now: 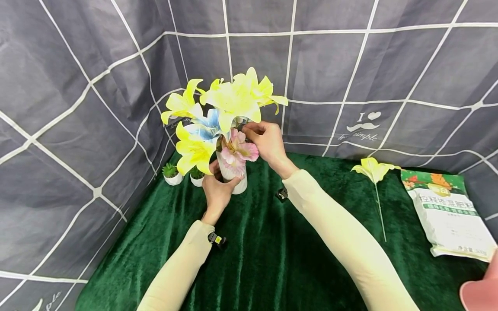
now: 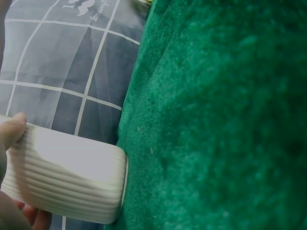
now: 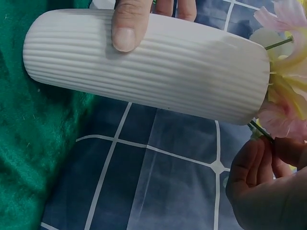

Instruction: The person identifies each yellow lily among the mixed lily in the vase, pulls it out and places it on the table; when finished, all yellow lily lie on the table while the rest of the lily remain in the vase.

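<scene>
A white ribbed vase (image 1: 242, 185) stands on the green cloth, filled with artificial flowers. Around its lower half my left hand (image 1: 218, 192) is wrapped, thumb (image 3: 125, 36) in front in the right wrist view. At the vase's mouth my right hand (image 1: 269, 144) pinches a thin green flower stem (image 3: 260, 130), which enters the rim; the bloom it belongs to cannot be told. Yellow lilies (image 1: 233, 97) fan out on top, a blue lily (image 1: 204, 127) sits among them, and a pink flower (image 1: 238, 151) droops over the front. The left wrist view shows the vase's base (image 2: 103, 177).
Two small potted plants (image 1: 172, 175) stand left of the vase. On the right lie a single yellow lily (image 1: 374, 169) with a long stem and a white printed bag (image 1: 451, 220). A pink object (image 1: 480, 293) is cut off at the lower right. Grey checked curtains (image 1: 319, 65) hang behind.
</scene>
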The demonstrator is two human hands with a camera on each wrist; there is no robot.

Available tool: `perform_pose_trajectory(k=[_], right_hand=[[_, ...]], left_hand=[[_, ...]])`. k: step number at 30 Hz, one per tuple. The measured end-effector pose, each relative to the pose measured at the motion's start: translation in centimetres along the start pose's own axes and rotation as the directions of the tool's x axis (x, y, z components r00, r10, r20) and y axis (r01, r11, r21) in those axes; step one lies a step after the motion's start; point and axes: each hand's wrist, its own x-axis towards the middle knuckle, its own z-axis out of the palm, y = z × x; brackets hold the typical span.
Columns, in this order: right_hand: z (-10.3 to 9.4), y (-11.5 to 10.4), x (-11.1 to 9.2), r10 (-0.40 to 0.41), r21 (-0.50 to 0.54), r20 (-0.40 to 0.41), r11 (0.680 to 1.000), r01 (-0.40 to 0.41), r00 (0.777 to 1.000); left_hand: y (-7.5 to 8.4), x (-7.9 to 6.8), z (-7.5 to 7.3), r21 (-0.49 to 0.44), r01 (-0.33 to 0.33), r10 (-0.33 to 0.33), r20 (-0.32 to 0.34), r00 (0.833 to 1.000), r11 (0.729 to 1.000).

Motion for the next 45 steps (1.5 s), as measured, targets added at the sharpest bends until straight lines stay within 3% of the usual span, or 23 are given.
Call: perform_pose_trajectory(k=[13, 29, 45], right_hand=[[0.2, -0.4, -0.6, 0.005, 0.147, -0.068, 0.989, 0.005, 0.998], [0.0, -0.9, -0.9, 0.015, 0.215, -0.147, 0.976, 0.017, 0.989], [-0.3, -0.9, -1.2, -0.044, 0.261, -0.23, 0.96, 0.105, 0.972]], left_hand=[[0.1, 0.0, 0.0, 0.0, 0.006, -0.006, 0.002, 1.0, 1.0], [0.0, 0.0, 0.1, 0.008, 0.002, -0.002, -0.001, 1.0, 1.0], [-0.1, -0.1, 0.0, -0.013, 0.002, -0.002, -0.001, 1.0, 1.0]])
